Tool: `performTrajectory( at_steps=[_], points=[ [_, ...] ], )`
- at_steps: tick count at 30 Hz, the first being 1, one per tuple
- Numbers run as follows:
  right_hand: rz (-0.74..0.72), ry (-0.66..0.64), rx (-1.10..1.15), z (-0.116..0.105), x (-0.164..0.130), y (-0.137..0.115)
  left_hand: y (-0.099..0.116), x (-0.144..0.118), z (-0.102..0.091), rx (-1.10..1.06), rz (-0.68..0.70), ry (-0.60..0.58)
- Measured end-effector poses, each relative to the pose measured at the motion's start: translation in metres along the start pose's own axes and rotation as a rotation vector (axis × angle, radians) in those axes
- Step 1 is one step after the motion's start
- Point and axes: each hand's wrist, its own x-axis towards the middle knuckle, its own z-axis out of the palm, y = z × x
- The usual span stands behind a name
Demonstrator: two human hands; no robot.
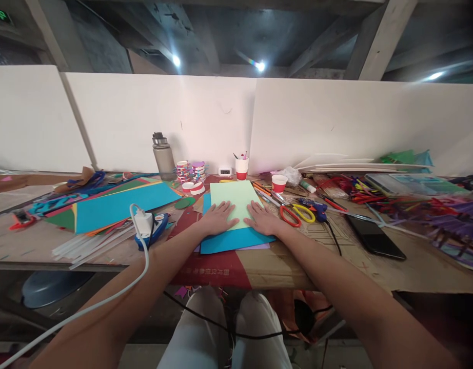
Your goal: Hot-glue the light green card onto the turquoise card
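A pale green sheet of paper (236, 197) lies on a blue sheet (236, 240), in front of me on the table. Flat on the green sheet's left edge rests my left hand (220, 218), fingers spread. My right hand (262, 219) presses on its right edge, also with fingers apart. Neither hand holds anything. A strip of purple paper (259, 246) peeks out below the blue sheet. Just right of my right hand lie red-handled scissors (290, 217) and yellow-handled scissors (303, 213).
Left stand a blue sheet stack (121, 205), a white plug with cable (144, 224) and white sticks (94, 246). Behind are a bottle (164, 158), a pen cup (241, 168) and a paper cup (278, 183). Right lie a glue gun (317, 209) and a phone (373, 237).
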Motion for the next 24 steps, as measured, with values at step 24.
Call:
performTrajectory(
  at_steps=[24],
  points=[
    [-0.077, 0.109, 0.071, -0.010, -0.009, 0.017, -0.006, 0.002, 0.005, -0.047, 0.092, 0.110]
  ],
)
